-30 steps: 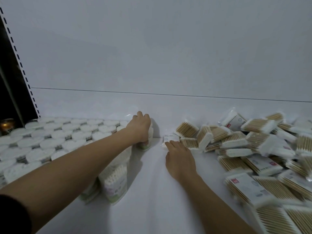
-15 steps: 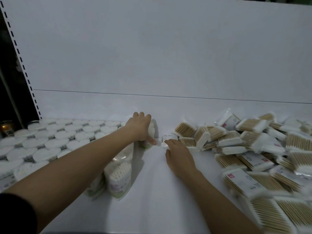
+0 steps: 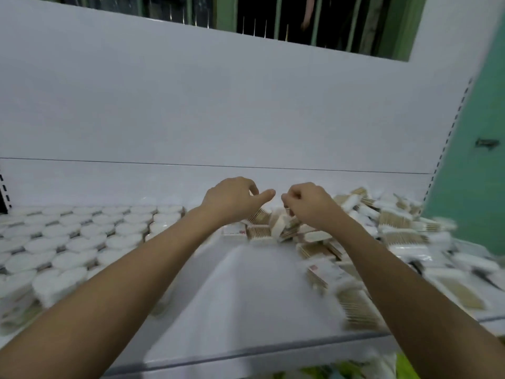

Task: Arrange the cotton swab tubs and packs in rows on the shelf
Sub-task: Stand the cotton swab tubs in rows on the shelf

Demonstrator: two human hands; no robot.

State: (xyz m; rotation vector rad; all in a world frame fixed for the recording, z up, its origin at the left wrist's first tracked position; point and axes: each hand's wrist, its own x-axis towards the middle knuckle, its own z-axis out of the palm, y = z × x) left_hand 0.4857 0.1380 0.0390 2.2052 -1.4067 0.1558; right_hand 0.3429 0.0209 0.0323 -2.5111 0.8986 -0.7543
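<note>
White round tubs [image 3: 82,242] fill the shelf [image 3: 246,296] at left; blurred packs [image 3: 396,228] heap at right. At centre our left hand [image 3: 232,199] curls loosely, thumb out. Our right hand [image 3: 308,203] is clenched; any pinched thing we cannot tell.

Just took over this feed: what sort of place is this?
Likely a shop or stockroom: a white display shelf with a slotted upright, rows of lidded tubs, and a loose heap of swab packs.
</note>
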